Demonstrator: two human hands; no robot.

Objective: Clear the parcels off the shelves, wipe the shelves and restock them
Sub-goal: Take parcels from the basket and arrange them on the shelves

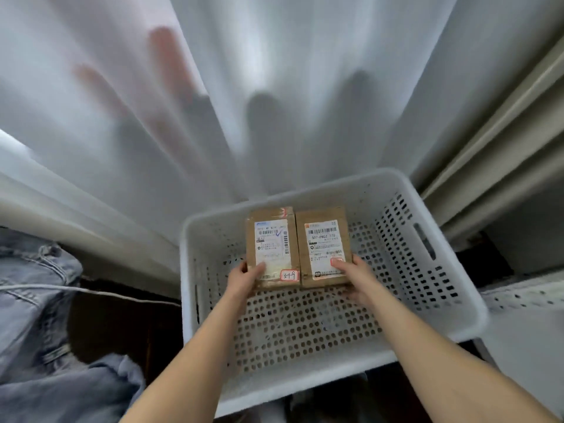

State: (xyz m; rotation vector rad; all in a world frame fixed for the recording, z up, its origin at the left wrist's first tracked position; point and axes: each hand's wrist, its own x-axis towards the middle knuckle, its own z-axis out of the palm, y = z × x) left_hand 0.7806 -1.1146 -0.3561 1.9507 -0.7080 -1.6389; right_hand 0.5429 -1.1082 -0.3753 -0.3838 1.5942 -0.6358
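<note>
In the middle of the frame, our left hand (244, 277) grips the near edge of the left parcel (271, 248), thumb on its label and fingers tucked beneath. Our right hand (357, 276) holds the right parcel (323, 245) the same way. The two brown parcels touch side by side inside the white basket (335, 186). We cannot tell whether they rest on its floor. A white curtain (274, 87) fills the upper frame and jeans (30, 300) lie at the lower left.

free: basket (305, 331) floor, near half | blocked: far half, two parcels (323, 248) side by side
</note>
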